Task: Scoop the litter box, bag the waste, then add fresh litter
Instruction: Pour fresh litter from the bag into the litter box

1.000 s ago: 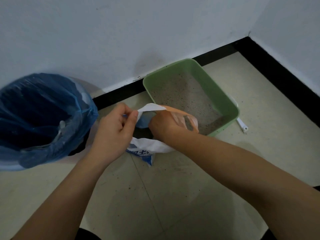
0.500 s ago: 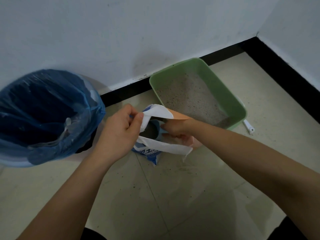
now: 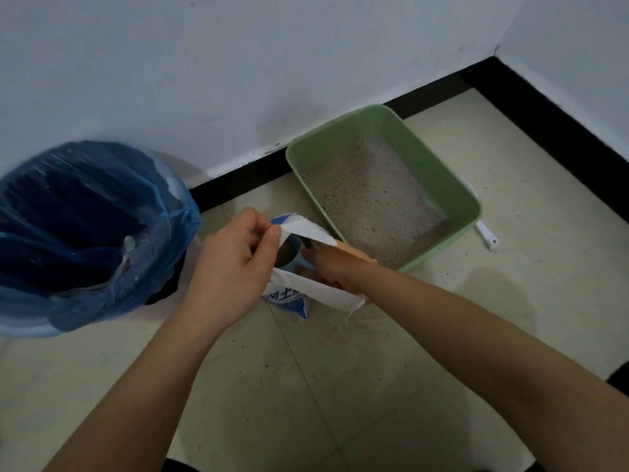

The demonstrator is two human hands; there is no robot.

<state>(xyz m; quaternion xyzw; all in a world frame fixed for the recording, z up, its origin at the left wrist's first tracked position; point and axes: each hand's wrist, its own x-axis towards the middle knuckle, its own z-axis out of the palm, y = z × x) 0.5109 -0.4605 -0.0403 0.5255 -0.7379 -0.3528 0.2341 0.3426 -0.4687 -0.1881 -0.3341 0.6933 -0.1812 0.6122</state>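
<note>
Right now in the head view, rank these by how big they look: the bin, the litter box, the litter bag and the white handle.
1. bin and litter box: about alike; the bin sits nearer and is cropped, so unranked.
2. litter bag, partly covered.
3. white handle, only its end showing.

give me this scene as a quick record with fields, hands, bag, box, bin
left hand: pinches the litter bag's top edge
right hand: at the bag's mouth, fingers hidden
litter bag: white and blue, standing open on the floor
litter box: green, holds grey litter
bin: lined in blue, left of the bag
white handle: pokes out past the box
</note>
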